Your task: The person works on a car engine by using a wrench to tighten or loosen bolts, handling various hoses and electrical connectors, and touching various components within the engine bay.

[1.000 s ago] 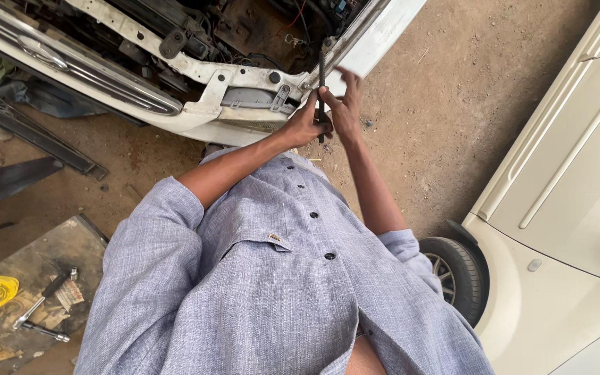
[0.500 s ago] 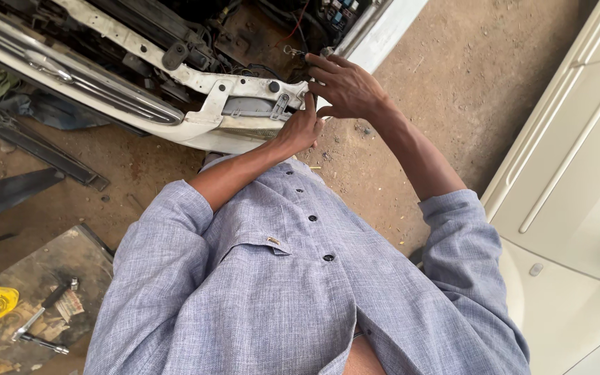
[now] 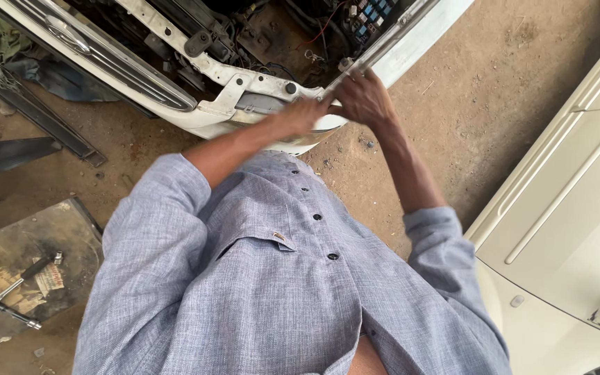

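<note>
White car front, two hands at its corner

White bodywork of a car front (image 3: 196, 114) fills the upper left of the frame. We log our left hand (image 3: 300, 114) and right hand (image 3: 364, 97) together at upper centre, touching at the front's edge; what they grip, we cannot tell. Lower left: a board (image 3: 43, 236) on the dirt floor (image 3: 494, 76), carrying wrenches (image 3: 15, 288).
</note>
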